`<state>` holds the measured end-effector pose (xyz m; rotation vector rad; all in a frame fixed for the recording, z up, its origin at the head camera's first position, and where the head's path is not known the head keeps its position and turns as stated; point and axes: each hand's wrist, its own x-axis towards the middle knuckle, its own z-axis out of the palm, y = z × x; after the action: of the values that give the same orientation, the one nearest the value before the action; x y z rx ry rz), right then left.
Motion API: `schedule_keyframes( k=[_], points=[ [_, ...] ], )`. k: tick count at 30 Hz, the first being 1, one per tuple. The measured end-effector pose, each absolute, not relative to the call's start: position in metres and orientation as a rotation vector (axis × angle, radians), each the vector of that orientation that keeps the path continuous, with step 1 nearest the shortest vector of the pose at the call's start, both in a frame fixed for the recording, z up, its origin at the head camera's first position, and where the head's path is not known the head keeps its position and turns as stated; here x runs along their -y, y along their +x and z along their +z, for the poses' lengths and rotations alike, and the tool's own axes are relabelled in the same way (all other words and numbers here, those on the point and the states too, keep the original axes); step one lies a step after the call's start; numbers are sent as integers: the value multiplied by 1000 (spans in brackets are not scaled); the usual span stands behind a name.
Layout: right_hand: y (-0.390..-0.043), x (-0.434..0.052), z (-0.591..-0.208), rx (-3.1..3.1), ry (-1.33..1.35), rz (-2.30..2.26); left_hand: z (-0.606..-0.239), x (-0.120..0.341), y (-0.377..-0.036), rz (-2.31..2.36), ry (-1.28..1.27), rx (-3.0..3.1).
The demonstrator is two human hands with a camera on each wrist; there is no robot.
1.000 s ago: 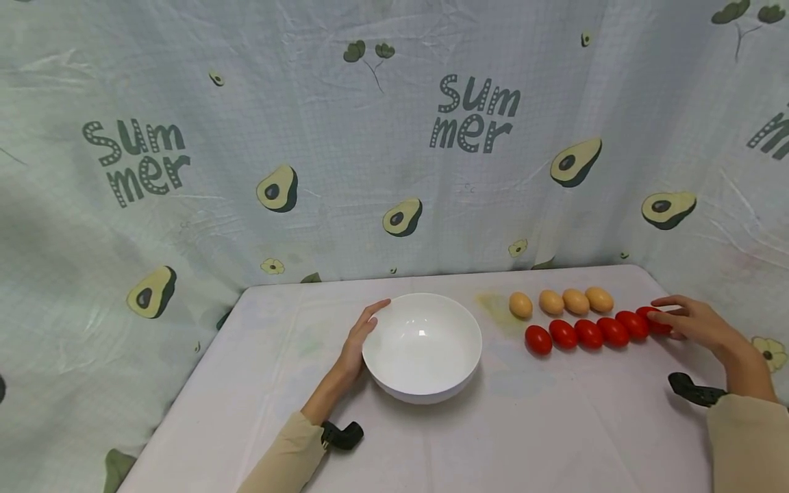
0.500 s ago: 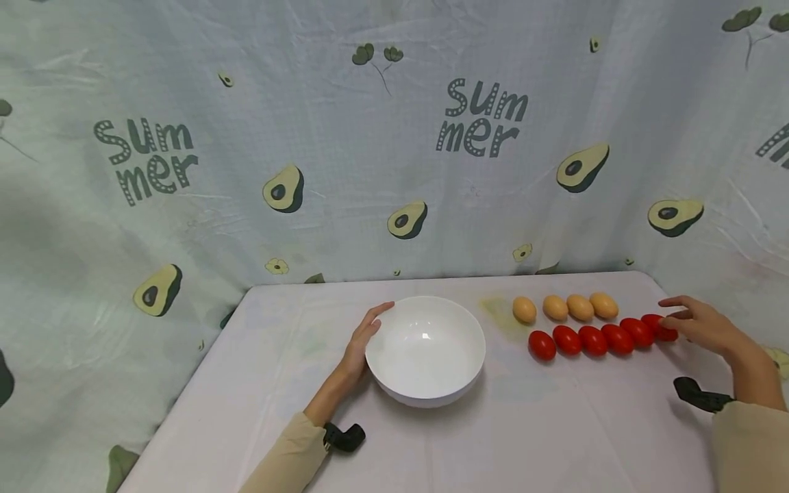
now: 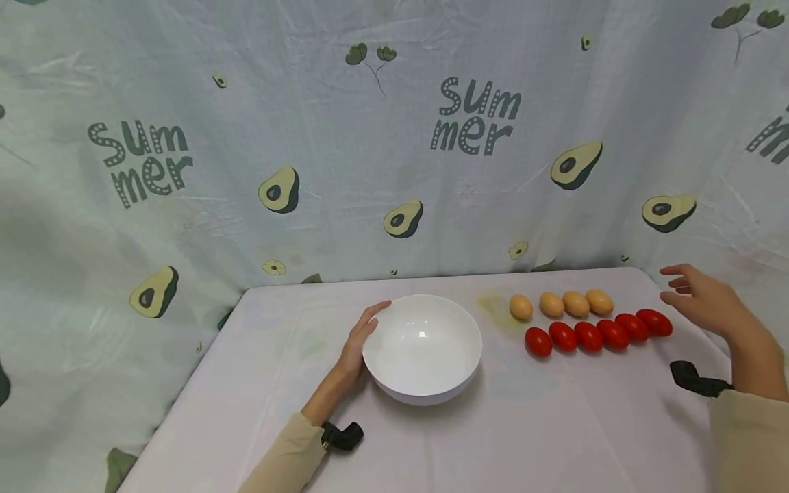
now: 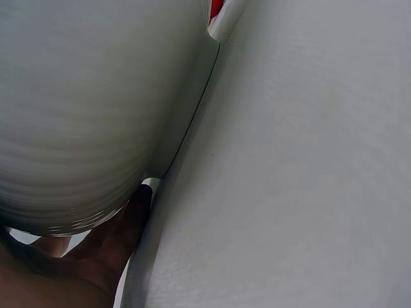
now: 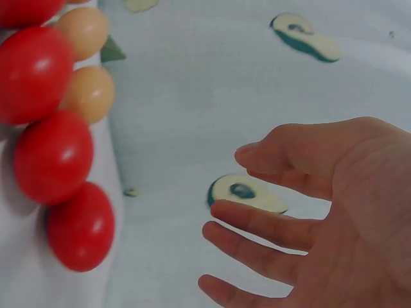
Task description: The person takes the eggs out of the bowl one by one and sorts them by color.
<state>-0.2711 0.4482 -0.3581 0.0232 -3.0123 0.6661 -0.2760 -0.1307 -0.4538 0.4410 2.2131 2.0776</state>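
Observation:
A glossy white bowl (image 3: 424,349) stands upright near the middle of the table in the head view. At its left side my left hand (image 3: 355,342) holds it, fingers curved along the outer wall; in the left wrist view the bowl's curved wall hides part of that hand (image 4: 96,263). My right hand (image 3: 709,301) is raised just beyond the right end of a row of several red eggs (image 3: 588,337). Its fingers are spread and slightly bent, with nothing between them, and in the right wrist view the nearest red egg (image 5: 81,226) lies apart from the fingertips (image 5: 218,208).
Several tan eggs (image 3: 576,303) form a shorter row behind the red ones. A white cloth covers the table (image 3: 524,424), and a curtain (image 3: 345,137) printed with avocados hangs along its back edge. Each wrist wears a black camera mount (image 3: 342,436).
My right hand has let go of the rightmost red egg and lifted up and away from it. The left hand stays at the bowl, and the eggs remain in their rows.

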Motion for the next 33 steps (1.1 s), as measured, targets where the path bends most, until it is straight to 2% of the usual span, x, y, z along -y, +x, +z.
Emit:
schedule_keyframes(
  k=[10,33],
  points=[
    [-263,-423,-327,2943,66,639,-453,128,-278,2060,440,-2205],
    [-266,-370,-316,2952,328,638,-445,137,-280,2115,411,-2157]
  ],
)
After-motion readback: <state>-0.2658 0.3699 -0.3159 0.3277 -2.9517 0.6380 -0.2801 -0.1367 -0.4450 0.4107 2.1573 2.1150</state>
